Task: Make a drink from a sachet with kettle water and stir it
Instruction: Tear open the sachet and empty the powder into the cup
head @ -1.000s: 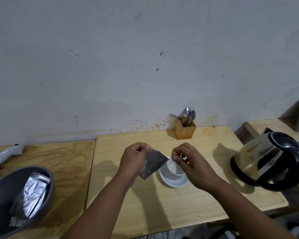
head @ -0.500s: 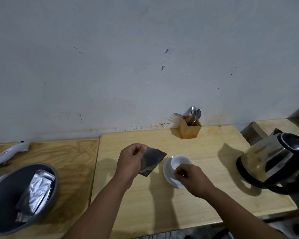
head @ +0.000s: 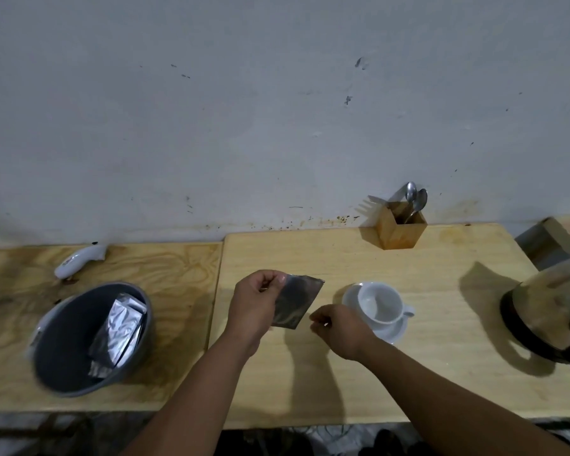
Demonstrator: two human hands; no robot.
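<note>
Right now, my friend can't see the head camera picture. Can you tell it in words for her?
A left hand holds a sachet up beside an empty white cup on a saucer; the right hand is pinched nearby. A kettle stands right, a bin left.

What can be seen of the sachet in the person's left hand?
The sachet is a flat, roughly square, dull grey foil-looking packet, blurred. The left hand pinches its upper left corner, holding it tilted above the table, left of the white cup. The right hand is just below it, apparently not touching. Whether it is torn open cannot be told.
</note>
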